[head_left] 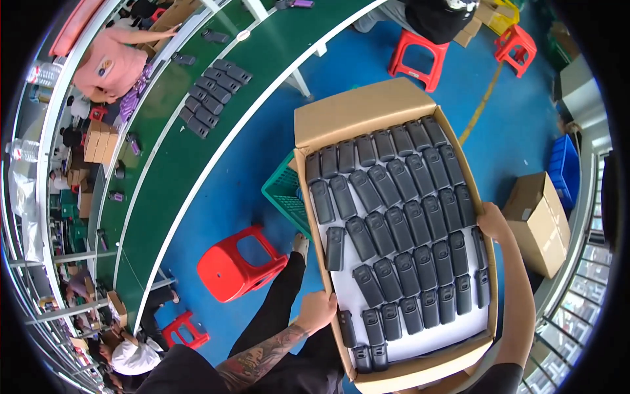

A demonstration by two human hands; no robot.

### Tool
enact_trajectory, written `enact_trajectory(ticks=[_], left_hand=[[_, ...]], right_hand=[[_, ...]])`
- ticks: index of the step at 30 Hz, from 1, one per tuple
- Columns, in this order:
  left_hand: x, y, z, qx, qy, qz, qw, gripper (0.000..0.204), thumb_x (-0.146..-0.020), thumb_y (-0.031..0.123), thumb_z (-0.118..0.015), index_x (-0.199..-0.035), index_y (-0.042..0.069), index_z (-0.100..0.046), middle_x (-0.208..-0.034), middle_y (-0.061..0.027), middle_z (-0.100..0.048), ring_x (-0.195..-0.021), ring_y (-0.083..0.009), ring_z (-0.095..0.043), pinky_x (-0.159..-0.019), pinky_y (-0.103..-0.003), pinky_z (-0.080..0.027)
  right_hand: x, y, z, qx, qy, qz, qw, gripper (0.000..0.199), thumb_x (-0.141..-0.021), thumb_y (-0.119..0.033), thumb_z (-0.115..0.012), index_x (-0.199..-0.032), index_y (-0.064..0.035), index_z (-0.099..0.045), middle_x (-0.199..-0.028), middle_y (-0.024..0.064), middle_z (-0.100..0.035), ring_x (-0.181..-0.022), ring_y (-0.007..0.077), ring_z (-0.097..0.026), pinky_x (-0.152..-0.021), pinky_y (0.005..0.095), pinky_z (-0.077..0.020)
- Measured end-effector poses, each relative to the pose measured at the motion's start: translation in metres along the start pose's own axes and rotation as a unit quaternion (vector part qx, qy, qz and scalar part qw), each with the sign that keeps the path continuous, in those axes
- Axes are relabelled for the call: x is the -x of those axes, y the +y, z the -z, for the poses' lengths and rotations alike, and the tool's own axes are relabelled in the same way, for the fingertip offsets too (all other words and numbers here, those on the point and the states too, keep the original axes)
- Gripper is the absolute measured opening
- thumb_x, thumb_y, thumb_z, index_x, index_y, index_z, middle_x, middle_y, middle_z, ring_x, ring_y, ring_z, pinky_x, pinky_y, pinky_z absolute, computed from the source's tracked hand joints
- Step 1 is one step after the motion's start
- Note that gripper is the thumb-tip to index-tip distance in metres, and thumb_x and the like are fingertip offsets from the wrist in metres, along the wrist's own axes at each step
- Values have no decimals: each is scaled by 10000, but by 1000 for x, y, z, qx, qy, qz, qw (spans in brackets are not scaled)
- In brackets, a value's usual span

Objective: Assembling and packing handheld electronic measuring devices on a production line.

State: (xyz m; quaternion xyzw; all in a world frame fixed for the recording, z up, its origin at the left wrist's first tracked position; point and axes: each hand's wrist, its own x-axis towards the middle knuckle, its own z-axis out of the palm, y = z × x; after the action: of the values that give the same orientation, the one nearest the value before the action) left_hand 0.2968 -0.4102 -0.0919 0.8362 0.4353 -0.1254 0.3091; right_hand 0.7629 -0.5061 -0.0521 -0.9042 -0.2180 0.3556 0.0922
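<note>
An open cardboard box (357, 108) sits in front of me, resting over a green plastic crate (283, 190). Rows of several dark grey handset-shaped plastic parts (394, 223) lie on a white sheet (426, 338) inside it. My left hand (317, 310) grips the box's left wall near its lower corner. My right hand (493, 220) holds the box's right wall about halfway along. My leg in black trousers shows under the box at the left.
A green conveyor belt (216, 131) curves across the upper left, carrying several more grey parts (211, 98). A person in a pink shirt (111, 60) works beside it. Red stools (233, 264) (417, 56) stand on the blue floor. A closed cardboard box (541, 223) stands at the right.
</note>
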Motion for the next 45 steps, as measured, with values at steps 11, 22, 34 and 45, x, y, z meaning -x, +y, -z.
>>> enact_trajectory(ticks=[11, 22, 34, 45], left_hand=[[36, 21, -5, 25, 50, 52, 997, 296, -878, 217, -559, -687, -1, -620, -587, -205, -572, -480, -440, -496, -470, -506, -371], [-11, 29, -2, 200, 93, 181, 958, 339, -895, 226, -535, -653, -1, -606, -594, -210, -617, -495, -418, -557, -484, -488, -425], [-26, 55, -41, 297, 68, 180, 935, 454, -903, 320, -535, -598, -9, -604, -565, -189, -621, -467, -410, -559, -487, -470, -455], [-74, 32, 5, 245, -5, 201, 949, 516, -872, 434, -481, -743, -10, -708, -744, -186, -695, -597, -388, -630, -552, -436, -488]], right_hand=[[-40, -119, 2, 125, -42, 165, 977, 392, -783, 3, -469, -1139, 64, -621, -1000, 214, -680, -841, 378, -613, -809, 447, -495], [-113, -205, 13, 133, -56, 174, 974, 453, -770, -12, -460, -1191, 38, -620, -1014, 185, -689, -875, 346, -606, -825, 428, -484], [-161, -173, 6, 120, -22, 218, 968, 377, -804, -12, -503, -1148, 30, -651, -952, 157, -692, -827, 277, -599, -783, 372, -483], [-195, -131, 35, 74, -27, 197, 977, 323, -865, -27, -488, -1135, 36, -654, -912, 108, -685, -809, 202, -593, -754, 290, -476]])
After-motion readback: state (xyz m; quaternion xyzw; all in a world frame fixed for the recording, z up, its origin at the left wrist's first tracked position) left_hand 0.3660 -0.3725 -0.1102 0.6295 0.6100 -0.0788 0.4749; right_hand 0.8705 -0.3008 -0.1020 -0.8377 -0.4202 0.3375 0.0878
